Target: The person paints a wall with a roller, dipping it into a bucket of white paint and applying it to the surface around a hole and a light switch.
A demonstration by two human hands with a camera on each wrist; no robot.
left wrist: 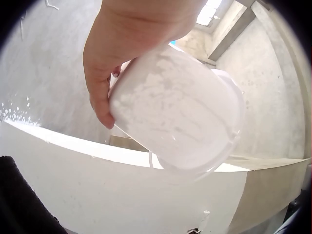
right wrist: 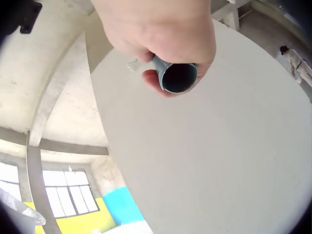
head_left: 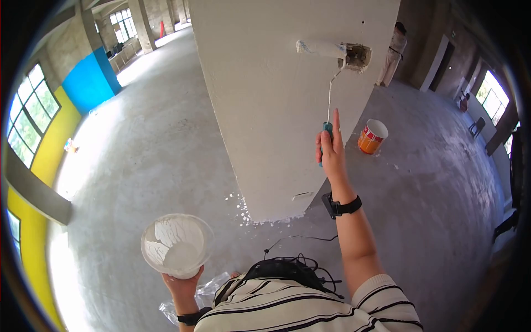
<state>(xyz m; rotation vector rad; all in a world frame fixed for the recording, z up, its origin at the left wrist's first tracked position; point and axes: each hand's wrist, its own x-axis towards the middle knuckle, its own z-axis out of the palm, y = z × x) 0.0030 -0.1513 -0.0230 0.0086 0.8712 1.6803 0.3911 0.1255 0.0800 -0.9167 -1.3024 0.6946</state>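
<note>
An orange bucket (head_left: 372, 136) stands on the concrete floor (head_left: 431, 182); a person (head_left: 391, 54) stands beyond.

Right hand (head_left: 332, 152) hides most of the roller's handle (head_left: 327, 128).

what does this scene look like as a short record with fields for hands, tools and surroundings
left hand: holds plastic bowl from below, white paint inside
right hand: grips teal handle of paint roller
roller position: sleeve against white pillar, beside a hole
nearby: orange bucket on the floor, right of pillar; white drips at pillar base
</note>
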